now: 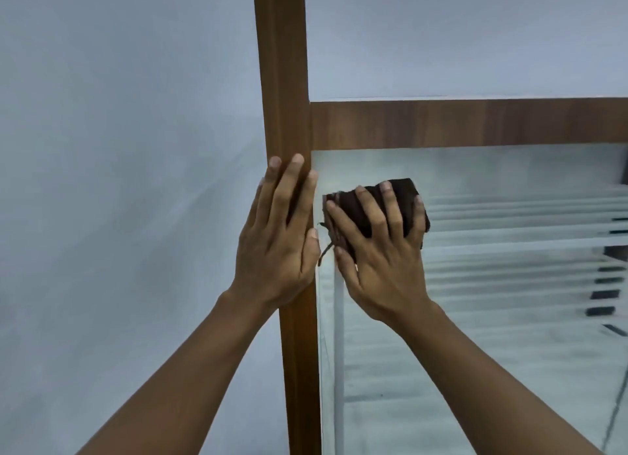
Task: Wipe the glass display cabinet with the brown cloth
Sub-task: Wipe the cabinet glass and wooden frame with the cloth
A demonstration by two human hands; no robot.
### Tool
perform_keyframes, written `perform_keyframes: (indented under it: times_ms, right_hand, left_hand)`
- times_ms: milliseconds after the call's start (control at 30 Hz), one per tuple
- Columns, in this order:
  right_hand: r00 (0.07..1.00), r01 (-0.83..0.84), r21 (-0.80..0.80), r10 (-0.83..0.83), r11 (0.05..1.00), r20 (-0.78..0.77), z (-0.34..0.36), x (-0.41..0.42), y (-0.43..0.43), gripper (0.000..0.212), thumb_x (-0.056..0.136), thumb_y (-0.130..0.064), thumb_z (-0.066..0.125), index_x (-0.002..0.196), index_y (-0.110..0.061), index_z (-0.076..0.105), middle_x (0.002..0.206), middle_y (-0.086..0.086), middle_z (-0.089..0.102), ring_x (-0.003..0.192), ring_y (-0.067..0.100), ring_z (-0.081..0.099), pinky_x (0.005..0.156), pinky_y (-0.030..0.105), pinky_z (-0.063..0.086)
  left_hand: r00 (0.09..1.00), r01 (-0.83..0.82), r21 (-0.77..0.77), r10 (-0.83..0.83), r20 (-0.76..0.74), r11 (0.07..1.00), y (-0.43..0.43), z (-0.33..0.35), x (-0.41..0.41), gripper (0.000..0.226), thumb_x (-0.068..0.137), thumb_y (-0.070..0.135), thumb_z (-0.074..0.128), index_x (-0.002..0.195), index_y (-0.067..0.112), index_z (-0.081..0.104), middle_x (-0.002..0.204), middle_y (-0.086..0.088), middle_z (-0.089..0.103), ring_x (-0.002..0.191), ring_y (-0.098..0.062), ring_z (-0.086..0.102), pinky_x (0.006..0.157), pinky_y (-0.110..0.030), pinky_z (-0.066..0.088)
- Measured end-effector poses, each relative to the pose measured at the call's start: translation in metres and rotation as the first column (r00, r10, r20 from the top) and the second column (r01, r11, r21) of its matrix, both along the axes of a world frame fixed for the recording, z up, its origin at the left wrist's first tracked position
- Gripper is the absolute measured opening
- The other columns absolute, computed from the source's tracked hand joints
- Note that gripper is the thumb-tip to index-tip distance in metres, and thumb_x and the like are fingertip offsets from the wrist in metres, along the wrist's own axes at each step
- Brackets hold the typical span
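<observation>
Wiping under way: right hand (380, 250), fingers spread, presses the cloth (402, 186) flat on the glass (475, 352), just beside the open left hand (275, 240) braced on the post (282, 63); the pane below and right of it probably remains.

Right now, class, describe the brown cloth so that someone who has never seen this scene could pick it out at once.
Find the tall wooden post; the glass pane starts just right of it. Near the pane's upper left corner the right hand presses a folded wad against the glass: the brown cloth. It is far darker than the wood, with a loose thread hanging from it.
</observation>
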State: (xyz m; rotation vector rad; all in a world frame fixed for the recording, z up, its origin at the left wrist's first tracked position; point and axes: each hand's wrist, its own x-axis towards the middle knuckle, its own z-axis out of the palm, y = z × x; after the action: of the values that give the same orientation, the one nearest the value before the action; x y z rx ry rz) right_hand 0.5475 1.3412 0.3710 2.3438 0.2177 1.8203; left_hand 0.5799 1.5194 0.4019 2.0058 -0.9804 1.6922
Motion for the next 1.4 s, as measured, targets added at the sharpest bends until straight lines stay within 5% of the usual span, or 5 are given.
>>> perform_keyframes:
  times_ms: [133,433,900,1167,1400]
  right_hand:
    - [0.996,0.063,0.338,-0.080,0.939,0.036,0.023,0.001,0.015,0.063,0.098,-0.042,0.045,0.158,-0.031,0.027,0.160,0.007,0.017,0.152,0.037,0.014,0.120,0.066,0.008]
    - [0.994,0.005,-0.072,-0.014,0.997,-0.113,-0.085,-0.016,-0.002,0.068,0.097,-0.038,0.056,0.158,-0.035,0.027,0.166,0.006,0.017,0.155,0.034,0.012,0.121,0.066,0.011]
    - [0.983,-0.021,0.002,0.021,1.000,-0.184,-0.162,-0.022,0.018,0.064,0.098,-0.040,0.053,0.157,-0.035,0.030,0.168,0.004,0.013,0.157,0.032,0.005,0.119,0.067,0.014]
    - [0.996,-0.034,0.205,0.017,0.978,0.086,0.019,0.016,0.044,0.064,0.097,-0.046,0.045,0.158,-0.032,0.031,0.164,0.012,0.025,0.153,0.037,0.015,0.120,0.066,0.009]
    - [0.999,-0.046,0.051,0.046,0.998,-0.014,-0.154,0.001,0.024,0.068,0.097,-0.045,0.055,0.158,-0.031,0.028,0.160,0.006,0.019,0.154,0.033,0.011,0.121,0.066,0.008]
  left_hand:
    - [0.993,0.110,-0.035,-0.111,-0.028,0.993,-0.001,-0.003,0.001,0.068,0.091,0.015,0.045,0.155,0.003,0.028,0.164,-0.011,0.016,0.157,-0.024,0.000,0.123,-0.053,0.029]
    - [0.997,0.058,-0.080,-0.062,-0.052,0.995,-0.005,-0.029,-0.001,0.067,0.092,0.016,0.044,0.155,0.002,0.027,0.164,-0.015,0.018,0.157,-0.026,0.000,0.124,-0.055,0.026]
    - [0.992,0.100,-0.129,-0.109,-0.065,0.987,-0.007,-0.042,-0.002,0.066,0.092,0.015,0.045,0.154,0.000,0.029,0.163,-0.020,0.021,0.156,-0.030,0.004,0.122,-0.057,0.028]
    - [0.998,0.063,-0.170,-0.061,0.014,0.984,-0.014,-0.062,-0.005,0.055,0.100,0.010,0.042,0.152,-0.006,0.033,0.160,-0.027,0.027,0.152,-0.043,0.017,0.128,-0.044,0.018]
    - [1.000,0.020,-0.121,-0.020,-0.001,0.992,-0.013,-0.112,-0.007,0.059,0.099,0.013,0.041,0.155,-0.001,0.029,0.165,-0.020,0.020,0.156,-0.037,0.008,0.128,-0.030,0.009]
